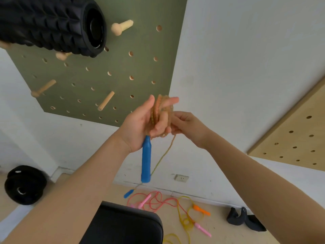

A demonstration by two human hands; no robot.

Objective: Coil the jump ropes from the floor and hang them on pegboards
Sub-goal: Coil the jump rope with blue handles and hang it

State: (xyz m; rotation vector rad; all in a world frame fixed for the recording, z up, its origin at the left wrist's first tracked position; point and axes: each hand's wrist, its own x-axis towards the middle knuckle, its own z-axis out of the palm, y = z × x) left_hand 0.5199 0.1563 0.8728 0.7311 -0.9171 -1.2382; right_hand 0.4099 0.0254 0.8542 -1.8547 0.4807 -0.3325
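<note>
Orange-and-yellow braided cord (161, 111) is wound in several loops around your left hand (140, 125), crossing the palm between thumb and fingers; your fingers curl in over the coil and hold it, with the index finger stretched out past the top of the loops; a blue handle (146, 161) hangs straight down from the heel of that hand, just below the coil. Your right hand (186, 126) sits just beside the coil on its right, fingertips pinching the strand where it leaves the loops; from there the loose cord drops behind the blue handle to a second blue handle (128, 194) lying on the floor (219, 231). The cord is blurred, so the loops cannot be counted. On the floor below lie a pink rope (154, 201) and a yellow rope (184, 221), tangled together; on the wall, a green pegboard (84, 81) with wooden pegs (106, 103) is up to your left and a tan pegboard (299, 138) to your right.
</note>
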